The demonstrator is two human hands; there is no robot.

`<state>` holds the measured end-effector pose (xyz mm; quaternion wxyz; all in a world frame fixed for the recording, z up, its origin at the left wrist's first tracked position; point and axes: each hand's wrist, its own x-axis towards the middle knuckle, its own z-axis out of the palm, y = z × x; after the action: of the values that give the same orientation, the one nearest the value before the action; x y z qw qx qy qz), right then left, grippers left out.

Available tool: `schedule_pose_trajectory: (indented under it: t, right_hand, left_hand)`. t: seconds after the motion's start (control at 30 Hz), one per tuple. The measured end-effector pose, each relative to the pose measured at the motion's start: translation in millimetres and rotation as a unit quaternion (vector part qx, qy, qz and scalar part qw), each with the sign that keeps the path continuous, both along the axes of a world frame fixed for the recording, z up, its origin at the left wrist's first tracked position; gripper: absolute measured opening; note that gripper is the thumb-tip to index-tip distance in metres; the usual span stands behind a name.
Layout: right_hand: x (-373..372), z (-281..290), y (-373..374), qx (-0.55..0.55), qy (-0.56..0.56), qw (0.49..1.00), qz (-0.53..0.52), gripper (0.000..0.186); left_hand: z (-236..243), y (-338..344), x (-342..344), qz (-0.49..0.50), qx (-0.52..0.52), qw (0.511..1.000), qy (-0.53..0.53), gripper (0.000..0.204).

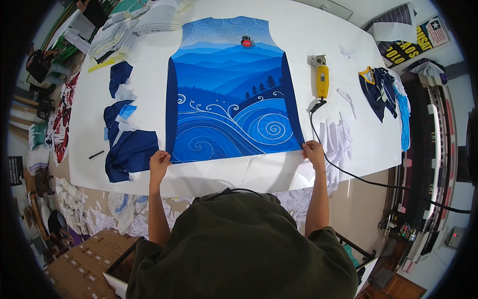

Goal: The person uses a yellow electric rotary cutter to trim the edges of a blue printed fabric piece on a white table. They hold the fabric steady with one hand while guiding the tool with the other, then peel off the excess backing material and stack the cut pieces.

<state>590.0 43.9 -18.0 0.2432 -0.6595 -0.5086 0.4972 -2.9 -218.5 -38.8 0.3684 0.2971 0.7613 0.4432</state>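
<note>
In the head view, a blue shirt panel [226, 107] is spread flat at the centre of the frame, on a white bench [84, 122]. Its lower left corner is pinched in the grip of the left hand [160, 162], and its lower right corner is pinched likewise by the right hand [313, 152]. Navy cloth pieces [132, 149] are heaped left of centre, near the left hand. A yellow cutter [322, 82] is laid right of the panel, its black cord [398, 187] trailed toward the right edge. White scraps [336, 139] are strewn below the cutter. White sheets [154, 20] are stacked at the upper left.
</note>
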Motion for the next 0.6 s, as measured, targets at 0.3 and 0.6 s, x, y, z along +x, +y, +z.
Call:
schedule_pose_trajectory:
  t: [0.3, 0.6]
  right_hand:
    - [-66, 0, -36, 0.318, -0.211, 0.912, 0.15, 0.018]
    - [-70, 0, -158, 0.367, -0.085, 0.839, 0.392, 0.039]
  left_hand:
    - [2, 1, 0, -0.029, 0.036, 0.944, 0.328, 0.011]
    - [-27, -3, -4, 0.023, 0.049, 0.949, 0.311, 0.01]
